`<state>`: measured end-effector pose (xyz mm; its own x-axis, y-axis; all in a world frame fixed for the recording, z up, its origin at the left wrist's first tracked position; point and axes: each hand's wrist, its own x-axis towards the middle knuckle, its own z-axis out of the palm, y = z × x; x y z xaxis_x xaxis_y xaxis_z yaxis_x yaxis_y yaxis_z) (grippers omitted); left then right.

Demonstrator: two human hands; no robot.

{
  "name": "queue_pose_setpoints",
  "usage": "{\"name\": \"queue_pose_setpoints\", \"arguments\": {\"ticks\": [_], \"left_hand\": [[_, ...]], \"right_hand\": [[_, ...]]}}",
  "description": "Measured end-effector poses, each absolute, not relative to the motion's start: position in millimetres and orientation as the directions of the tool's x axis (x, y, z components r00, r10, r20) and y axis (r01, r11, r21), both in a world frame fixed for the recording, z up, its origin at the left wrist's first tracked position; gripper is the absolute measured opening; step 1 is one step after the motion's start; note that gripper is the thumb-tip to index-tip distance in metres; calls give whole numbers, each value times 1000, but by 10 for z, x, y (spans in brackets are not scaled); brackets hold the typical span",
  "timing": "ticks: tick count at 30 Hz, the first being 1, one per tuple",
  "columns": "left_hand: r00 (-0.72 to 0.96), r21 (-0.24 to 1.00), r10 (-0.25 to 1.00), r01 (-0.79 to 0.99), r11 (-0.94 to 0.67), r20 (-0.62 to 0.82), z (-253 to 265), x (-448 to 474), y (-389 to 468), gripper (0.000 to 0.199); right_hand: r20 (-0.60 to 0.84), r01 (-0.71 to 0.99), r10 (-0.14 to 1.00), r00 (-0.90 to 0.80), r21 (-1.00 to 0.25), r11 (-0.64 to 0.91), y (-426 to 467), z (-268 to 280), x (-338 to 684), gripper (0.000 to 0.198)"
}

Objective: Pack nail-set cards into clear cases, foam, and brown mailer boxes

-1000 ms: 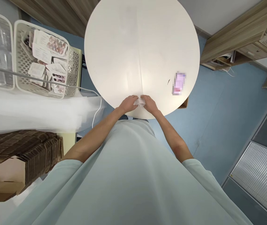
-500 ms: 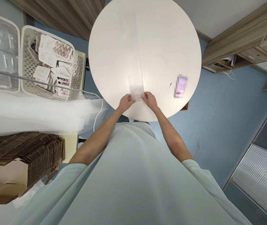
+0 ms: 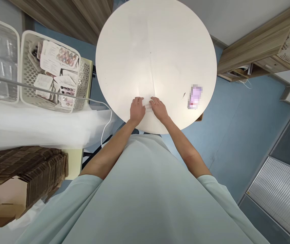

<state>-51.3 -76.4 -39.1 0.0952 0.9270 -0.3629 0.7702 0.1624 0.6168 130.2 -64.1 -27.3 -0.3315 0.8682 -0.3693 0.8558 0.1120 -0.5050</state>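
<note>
Left hand (image 3: 137, 110) and right hand (image 3: 159, 109), fingers loosely spread, rest on translucent film (image 3: 146, 88), which may crease under uneven pressure.

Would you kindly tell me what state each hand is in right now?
Left hand: partly curled at the clear strip's near end; grip cannot be told.
Right hand: fingers bent beside that end; grip cannot be told.

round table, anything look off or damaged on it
A small dark mark stands out against the pale round table, just left of the blurred pinkish item; whether it's a scratch, stain or scrap can't be told.
</note>
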Motion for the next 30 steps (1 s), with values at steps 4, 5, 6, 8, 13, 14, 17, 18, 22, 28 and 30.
{"name": "queue_pose_setpoints", "arguments": {"ticks": [4,5,6,8,13,14,17,18,22,28,30], "left_hand": [[420,646,829,757,-96,-369,-426,-487,-717,67],[437,634,815,765,-113,-382,-435,-487,-711,71],[441,619,808,775,-124,-390,-441,-491,-712,73],[452,601,800,786,-146,-396,-440,-514,-741,76],[514,621,752,763,-181,-412,-376,-626,-960,82],[521,632,744,755,-172,-419,-360,-653,-1020,83],[511,671,734,734,-102,-448,-317,-734,-1189,82],[496,681,738,729,-67,-459,-305,-757,-1233,81],[391,701,769,706,102,-506,-263,-800,-1288,75],[159,667,793,649,365,-588,-240,-764,-1029,45],[84,631,774,637,443,-628,-260,-740,-917,38]], "right_hand": [[-404,832,809,-428,-526,177,-628,-292,1400,50],[-407,825,801,-439,-535,180,-640,-298,1427,50],[-406,819,797,-446,-544,181,-662,-305,1449,51],[-400,815,800,-447,-550,181,-741,-326,1473,56],[-400,815,820,-411,-563,134,-1139,-362,1449,54],[-404,808,817,-412,-577,122,-1238,-355,1447,55],[-413,778,809,-419,-623,85,-1508,-296,1467,57],[-413,767,809,-418,-638,70,-1575,-270,1478,58],[-408,739,832,-376,-674,3,-1670,-175,1500,56],[-499,753,849,-173,-623,-213,-1410,-156,1443,47],[-525,755,843,-113,-597,-271,-1283,-187,1417,42]]}}
